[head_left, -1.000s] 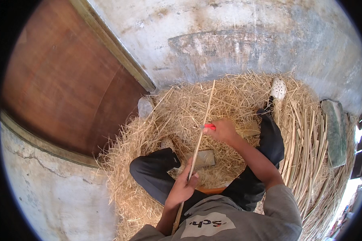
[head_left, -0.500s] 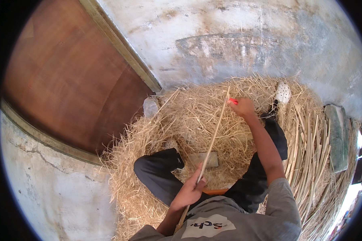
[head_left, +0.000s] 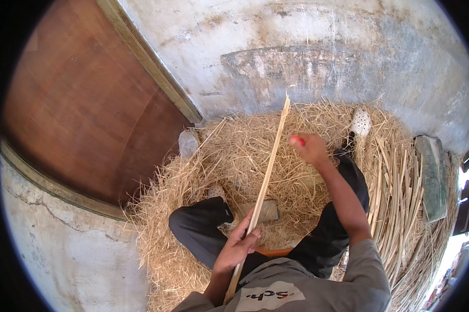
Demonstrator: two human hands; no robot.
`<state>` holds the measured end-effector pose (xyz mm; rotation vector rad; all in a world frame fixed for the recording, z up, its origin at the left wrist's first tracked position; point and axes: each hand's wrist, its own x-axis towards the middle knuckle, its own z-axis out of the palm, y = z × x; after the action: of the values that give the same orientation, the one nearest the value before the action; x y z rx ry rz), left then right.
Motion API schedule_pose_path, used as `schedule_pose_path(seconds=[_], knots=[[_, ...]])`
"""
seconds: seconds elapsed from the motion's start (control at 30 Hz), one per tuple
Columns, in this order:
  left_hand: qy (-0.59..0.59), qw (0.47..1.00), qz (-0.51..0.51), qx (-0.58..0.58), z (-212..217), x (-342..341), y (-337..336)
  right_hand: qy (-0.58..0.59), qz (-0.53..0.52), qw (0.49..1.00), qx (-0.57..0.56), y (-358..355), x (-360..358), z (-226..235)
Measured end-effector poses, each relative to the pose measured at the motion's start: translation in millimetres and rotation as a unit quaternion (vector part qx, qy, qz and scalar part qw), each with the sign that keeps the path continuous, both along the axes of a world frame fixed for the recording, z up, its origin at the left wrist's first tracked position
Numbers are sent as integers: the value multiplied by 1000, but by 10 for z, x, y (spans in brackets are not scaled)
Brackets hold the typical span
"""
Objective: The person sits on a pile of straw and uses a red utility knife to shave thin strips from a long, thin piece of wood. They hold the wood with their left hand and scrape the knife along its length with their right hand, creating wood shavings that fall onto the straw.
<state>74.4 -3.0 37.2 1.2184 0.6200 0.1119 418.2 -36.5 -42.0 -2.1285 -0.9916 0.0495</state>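
Observation:
My left hand (head_left: 237,248) is wrapped round a long pale bamboo strip (head_left: 266,183). The strip slants from beside my body up towards the wall, and its far tip is frayed. My right hand (head_left: 313,151) is closed on a small red-handled tool (head_left: 298,140), just right of the strip and apart from it. Only part of the red handle shows; I cannot make out a blade. A thin curled shaving (head_left: 291,86) is by the strip's far tip.
Thick straw-like shavings (head_left: 245,138) cover the ground around my legs. A grey block (head_left: 268,210) lies between my feet. Long bamboo strips (head_left: 395,192) are piled on the right beside a greenish slab (head_left: 433,177). A brown door (head_left: 99,99) and a worn wall (head_left: 307,57) stand ahead.
My right hand has moved slightly down and come away from the strip. The strip's far end has swung left and rises higher, and more of its broad face shows.

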Motion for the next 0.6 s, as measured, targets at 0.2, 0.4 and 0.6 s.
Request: schedule_pose_path(seconds=[0.2,0.4,0.6], knots=[[33,997,-34,58,-86,-119,-90,-61,16,998,7,151,-14,-71],[66,992,-58,86,-125,-180,-123,-145,-1,989,-25,213,348,-259],[53,997,-38,-47,-194,-322,-169,-140,-84,985,-60,220,763,-414]])
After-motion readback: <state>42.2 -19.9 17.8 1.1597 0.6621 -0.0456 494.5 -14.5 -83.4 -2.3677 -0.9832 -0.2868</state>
